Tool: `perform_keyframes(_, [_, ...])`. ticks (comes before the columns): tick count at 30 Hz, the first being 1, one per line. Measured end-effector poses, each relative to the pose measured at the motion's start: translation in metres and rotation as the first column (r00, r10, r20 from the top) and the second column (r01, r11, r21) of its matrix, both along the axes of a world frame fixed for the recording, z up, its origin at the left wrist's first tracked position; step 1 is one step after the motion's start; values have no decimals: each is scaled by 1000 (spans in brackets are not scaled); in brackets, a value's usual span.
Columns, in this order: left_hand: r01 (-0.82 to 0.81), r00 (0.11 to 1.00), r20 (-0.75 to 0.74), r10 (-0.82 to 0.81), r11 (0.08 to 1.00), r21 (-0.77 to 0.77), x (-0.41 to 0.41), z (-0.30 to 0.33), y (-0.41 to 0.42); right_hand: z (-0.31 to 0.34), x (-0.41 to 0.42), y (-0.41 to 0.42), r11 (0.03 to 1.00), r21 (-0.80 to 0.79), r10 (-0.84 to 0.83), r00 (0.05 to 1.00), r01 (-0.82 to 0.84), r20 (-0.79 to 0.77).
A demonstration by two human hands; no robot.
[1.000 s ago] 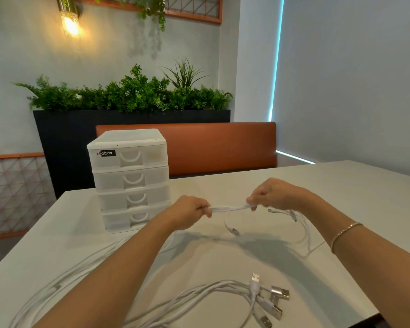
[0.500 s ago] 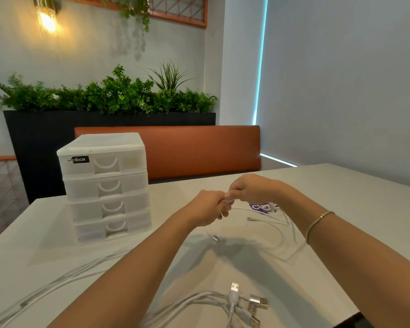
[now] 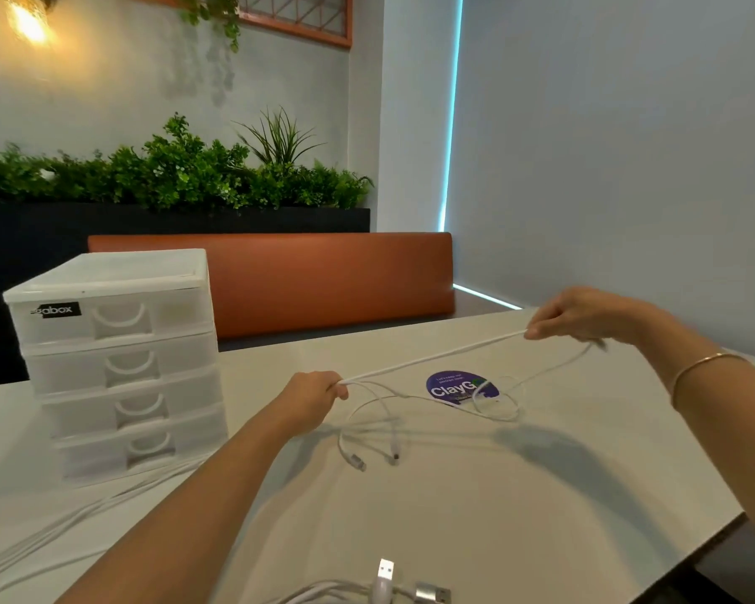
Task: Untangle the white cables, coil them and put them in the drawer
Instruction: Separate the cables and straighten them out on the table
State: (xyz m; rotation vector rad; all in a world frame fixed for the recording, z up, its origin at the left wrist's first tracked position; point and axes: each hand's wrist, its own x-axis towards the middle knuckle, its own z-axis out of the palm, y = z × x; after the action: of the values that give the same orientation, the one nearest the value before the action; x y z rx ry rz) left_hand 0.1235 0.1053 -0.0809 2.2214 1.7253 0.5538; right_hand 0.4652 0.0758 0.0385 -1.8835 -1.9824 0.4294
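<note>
Behind the pale worktop (image 3: 519, 494) an orange bench back (image 3: 301, 276) is running below a dark planter of greenery (image 3: 171, 176), and a wall lamp (image 3: 29, 21) is glowing at the upper left. On the worktop's left a white four-drawer box (image 3: 114, 359) is standing with all drawers closed, and more white cables (image 3: 40, 547) are trailing past its foot toward the near edge. A purple round sticker (image 3: 458, 385) is lying flat toward the right. At the near edge, USB plugs (image 3: 410, 588) of another bundle are poking into view.

The left hand (image 3: 310, 396) is gripping one white cable (image 3: 432, 355) with curled fingers, while the right hand (image 3: 580, 313) is pinching the same cable farther right and higher. Between them the cable is stretching taut above the worktop. Below the left hand two short connector ends (image 3: 375, 459) are dangling onto the surface, and a slack loop (image 3: 497, 403) is resting over the sticker's edge, running up to the right hand.
</note>
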Motion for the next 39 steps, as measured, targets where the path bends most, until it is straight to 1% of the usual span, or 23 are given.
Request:
perform_keyframes(3, [-6, 1000, 1, 6, 1000, -12, 6, -1, 5, 10, 18, 6, 990, 117, -76, 997, 76, -4])
perform_keyframes(5, [-7, 1000, -2, 7, 1000, 0, 13, 2, 7, 14, 20, 12, 969, 214, -145, 983, 119, 112])
perform_keyframes(7, [-19, 999, -33, 20, 1000, 13, 18, 7, 8, 23, 22, 17, 941, 302, -230, 944, 153, 237])
perform_keyframes(9, [-53, 997, -49, 54, 998, 24, 17, 9, 10, 39, 28, 16, 913, 360, -309, 900, 191, 308])
perform_keyframes(12, [-84, 995, -41, 86, 996, 35, 15, 11, 14, 56, 32, 10, 891, 365, -421, 790, 269, 446])
perform_keyframes(13, [-86, 994, -58, 88, 996, 26, 17, 12, 14, 56, 32, 11, 893, 353, -433, 752, 280, 498])
perform_keyframes(14, [-91, 992, -83, 92, 996, 16, 18, 13, 15, 54, 30, 13, 899, 338, -426, 736, 279, 525])
perform_keyframes(15, [-97, 989, -113, 98, 995, 12, 19, 12, 16, 50, 28, 16, 909, 320, -404, 750, 267, 524])
perform_keyframes(17, [-110, 977, -182, 110, 994, 13, 17, 9, 17, 40, 23, 20, 947, 247, -299, 850, 207, 433])
perform_keyframes(19, [-118, 961, -250, 116, 993, 5, 13, 5, 18, 32, 14, 20, 978, 163, -168, 961, 133, 221])
perform_keyframes(20, [-115, 952, -287, 109, 993, -4, 11, 2, 18, 30, 8, 19, 985, 141, -120, 987, 103, 111])
perform_keyframes(21, [-103, 942, -323, 92, 995, -17, 11, 0, 17, 28, 2, 19, 987, 137, -88, 995, 82, 40])
perform_keyframes(22, [-89, 934, -352, 69, 995, -39, 12, -1, 16, 27, -4, 20, 988, 139, -67, 998, 64, 14])
perform_keyframes(23, [-75, 927, -372, 42, 995, -72, 13, -1, 15, 26, -10, 22, 989, 144, -47, 998, 42, 31])
perform_keyframes(25, [-52, 916, -400, -13, 987, -152, 17, 1, 14, 26, -22, 25, 986, 169, -18, 991, -5, 130])
perform_keyframes(27, [-30, 914, -403, -48, 983, -184, 23, 7, 13, 26, -39, 25, 978, 197, 33, 978, -74, 206])
perform_keyframes(28, [-3, 926, -372, -58, 987, -161, 28, 12, 12, 26, -47, 24, 971, 212, 59, 972, -108, 227])
perform_keyframes(29, [42, 948, -309, -75, 993, -111, 35, 19, 11, 25, -55, 24, 964, 226, 84, 966, -140, 244])
perform_keyframes(31, [138, 988, -71, -135, 989, 43, 56, 40, 5, 23, -68, 24, 952, 237, 130, 956, -195, 265])
perform_keyframes(33, [175, 966, 163, -203, 970, 167, 82, 60, 0, 22, -78, 24, 944, 225, 174, 945, -241, 278])
perform_keyframes(34, [186, 949, 220, -227, 963, 195, 94, 69, -2, 21, -82, 25, 942, 215, 193, 939, -258, 285])
perform_keyframes(36, [200, 941, 232, -247, 958, 207, 113, 79, -3, 19, -87, 26, 938, 193, 224, 927, -289, 301])
perform_keyframes(39, [154, 929, 307, -207, 970, 189, 121, 79, 3, 19, -82, 25, 949, 149, 226, 927, -279, 298])
